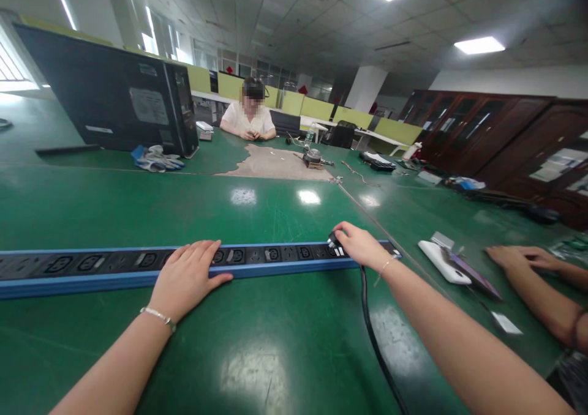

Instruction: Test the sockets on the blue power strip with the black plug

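A long blue-framed power strip [257, 272] with black sockets lies across the green table in front of me. My left hand [190, 271] rests over it, its fingers across the top and its thumb along the near side, holding the strip. Near the strip's right end, my right hand [356, 242] pinches a black plug [337, 239], mostly hidden by the fingers. The plug's metal prongs show above the sockets, tilted toward the left. A black cord [369, 323] runs from under my right hand down toward the table's near edge.
A black computer tower [114, 97] stands back left beside work gloves [157, 158]. On the right lie a white device [443, 261] and another person's hands [514, 261]. Across the table sits a person [248, 118]. Small parts [313, 158] lie near a bare patch.
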`<action>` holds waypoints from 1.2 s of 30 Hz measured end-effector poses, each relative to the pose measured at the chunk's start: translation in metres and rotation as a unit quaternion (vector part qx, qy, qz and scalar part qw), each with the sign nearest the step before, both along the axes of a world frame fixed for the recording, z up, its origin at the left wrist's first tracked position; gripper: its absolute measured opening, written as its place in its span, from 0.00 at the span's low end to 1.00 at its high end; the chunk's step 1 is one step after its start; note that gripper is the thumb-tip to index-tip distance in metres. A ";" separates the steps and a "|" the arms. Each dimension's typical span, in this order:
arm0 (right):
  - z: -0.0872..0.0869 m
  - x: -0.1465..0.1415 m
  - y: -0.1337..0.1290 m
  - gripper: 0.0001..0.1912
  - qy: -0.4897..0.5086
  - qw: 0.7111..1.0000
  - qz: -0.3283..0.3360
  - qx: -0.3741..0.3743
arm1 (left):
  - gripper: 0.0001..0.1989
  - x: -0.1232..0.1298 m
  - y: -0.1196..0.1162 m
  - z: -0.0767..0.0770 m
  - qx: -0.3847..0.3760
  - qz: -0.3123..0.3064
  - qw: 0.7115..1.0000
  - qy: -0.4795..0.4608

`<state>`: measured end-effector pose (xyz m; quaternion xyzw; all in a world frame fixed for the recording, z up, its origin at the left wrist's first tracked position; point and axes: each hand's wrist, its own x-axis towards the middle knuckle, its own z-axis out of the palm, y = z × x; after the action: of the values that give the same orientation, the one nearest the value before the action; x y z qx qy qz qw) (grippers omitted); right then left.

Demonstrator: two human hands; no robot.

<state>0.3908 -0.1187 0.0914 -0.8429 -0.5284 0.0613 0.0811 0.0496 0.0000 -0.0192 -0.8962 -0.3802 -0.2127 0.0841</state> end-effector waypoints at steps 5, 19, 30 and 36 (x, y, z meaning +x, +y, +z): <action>-0.025 -0.030 0.007 0.16 -0.045 0.997 -0.022 -0.063 | 0.34 0.000 -0.003 0.004 -0.002 0.001 1.000 -0.004; -0.026 -0.056 0.009 0.20 -0.153 0.982 -0.005 -0.107 | 0.34 0.001 -0.006 0.010 -0.039 0.006 0.999 -0.027; -0.045 -0.058 0.005 0.21 -0.132 0.985 -0.031 -0.103 | 0.36 0.001 -0.006 0.011 -0.053 0.011 0.998 -0.022; -0.043 -0.062 0.003 0.20 -0.139 0.985 -0.023 -0.104 | 0.35 0.001 -0.007 0.011 -0.048 0.012 0.999 -0.014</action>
<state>0.3290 -0.1152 0.0481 -0.8591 -0.5056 -0.0041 -0.0796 0.0509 -0.0070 -0.0085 -0.8915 -0.4019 -0.2056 0.0387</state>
